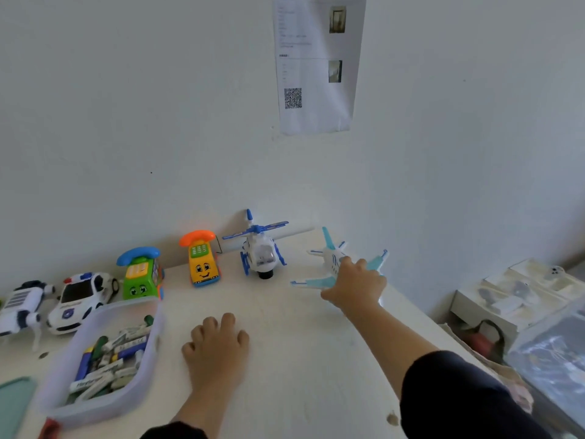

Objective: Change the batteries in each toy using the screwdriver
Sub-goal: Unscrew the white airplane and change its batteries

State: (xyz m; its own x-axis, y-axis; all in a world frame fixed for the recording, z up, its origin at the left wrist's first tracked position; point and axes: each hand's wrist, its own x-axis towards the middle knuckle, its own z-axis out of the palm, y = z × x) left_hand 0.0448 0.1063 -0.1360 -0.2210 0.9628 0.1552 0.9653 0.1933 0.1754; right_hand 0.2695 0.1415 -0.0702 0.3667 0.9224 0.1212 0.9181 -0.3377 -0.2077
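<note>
Along the wall, from a robot dog toy [22,308] cut off at the frame's edge past the batteries [107,365] in my clear tub [95,403], my left hand [217,346] rests flat, fingers relaxed, while my right hand [356,285] covers the toy airplane [332,264], fingers hidden, grip unclear.

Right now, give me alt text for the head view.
The right hand reaches onto a toy plane at the table's far edge; the left hand rests flat beside a battery tub. A helicopter, two toy phones and a police car line the wall.
</note>
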